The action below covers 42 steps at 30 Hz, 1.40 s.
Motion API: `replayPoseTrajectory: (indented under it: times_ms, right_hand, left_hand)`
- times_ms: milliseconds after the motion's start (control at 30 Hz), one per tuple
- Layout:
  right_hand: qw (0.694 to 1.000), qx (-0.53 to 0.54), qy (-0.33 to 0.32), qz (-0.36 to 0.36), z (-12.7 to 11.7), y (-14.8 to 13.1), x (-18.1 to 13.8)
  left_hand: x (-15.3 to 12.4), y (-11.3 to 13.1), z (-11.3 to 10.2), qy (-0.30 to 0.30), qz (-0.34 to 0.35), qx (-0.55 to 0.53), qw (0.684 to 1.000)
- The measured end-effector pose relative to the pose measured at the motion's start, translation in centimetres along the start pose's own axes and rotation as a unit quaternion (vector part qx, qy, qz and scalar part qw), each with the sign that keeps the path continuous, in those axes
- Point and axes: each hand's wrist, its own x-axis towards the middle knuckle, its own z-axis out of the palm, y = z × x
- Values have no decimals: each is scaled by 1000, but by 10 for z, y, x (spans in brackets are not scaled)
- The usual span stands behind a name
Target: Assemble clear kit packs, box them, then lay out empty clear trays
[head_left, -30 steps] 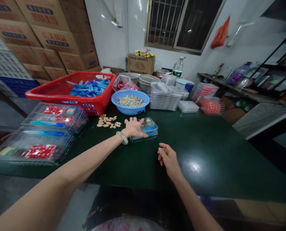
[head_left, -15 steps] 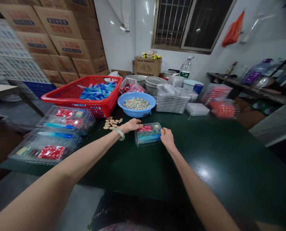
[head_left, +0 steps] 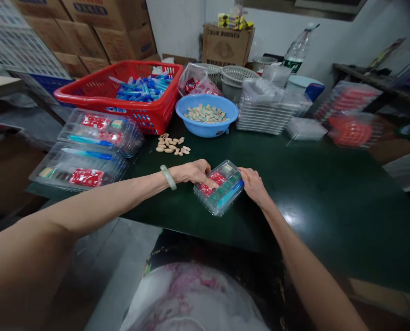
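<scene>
- A dark green bench (head_left: 329,193) fills the frame, crowded along its far side with packing stock and bare toward the right.
- A red basket (head_left: 87,94) of blue items stands at the far left; in front of it lie two rows of filled clear packs (head_left: 97,138), well to the left of the hands.
- A blue bowl (head_left: 206,131) of small wrapped pieces sits just right of the basket, with a stack of empty clear trays (head_left: 265,117) beyond it and a scatter of pale nuts (head_left: 172,145) in front.
- A clear clamshell pack (head_left: 219,187) lies near the bench's front edge, straight ahead of the person, its long axis slanting from near left to far right.
- The left hand (head_left: 194,172) grips the pack's left end, fingers curled over the lid; the right hand (head_left: 255,185) clasps the right end. Both touch it, neither nearer.
</scene>
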Motion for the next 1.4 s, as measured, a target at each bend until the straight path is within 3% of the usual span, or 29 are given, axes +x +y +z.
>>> replayPoseTrajectory:
  times_ms: [167, 233, 300, 367, 433, 533, 667, 867, 1033, 1200, 1400]
  right_hand:
    - [999, 22, -6, -38, -1, -3, -33]
    - [998, 26, 6, -49, 0, -4, -44]
    - [998, 35, 20, -55, 2, -5, -51]
    - [997, 44, 31, -54, 4, -4, -54]
    - [997, 49, 39, -52, 5, -3, -54]
    - [996, 52, 51, -56, 7, -2, -54]
    - [995, 57, 56, -58, 6, -3, -56]
    - [995, 64, 59, -58, 6, -3, -56]
    - [994, 71, 65, -51, 6, -2, -56]
    - [992, 69, 76, -67, 5, -2, -56]
    - [991, 73, 40, -100, -2, -4, -56]
  left_hand:
    - [-28, 0, 26, 21, 11, 1, 1000]
    - [-37, -6, 37, 71, 17, 28, 997]
    - [-49, -12, 50, 173, 90, 80, 978]
    - [-67, -18, 65, 278, 226, 142, 923]
    - [-88, -22, 82, 308, 332, 191, 871]
    - [-111, -32, 107, 285, 368, 229, 855]
    - [-111, -44, 126, 305, 362, 285, 833]
    - [-101, -49, 128, 324, 372, 324, 807]
    - [-104, -43, 118, 296, 378, 229, 847]
    - [-96, -38, 109, 427, 261, 94, 860]
    - [-99, -35, 115, 367, 160, 76, 913]
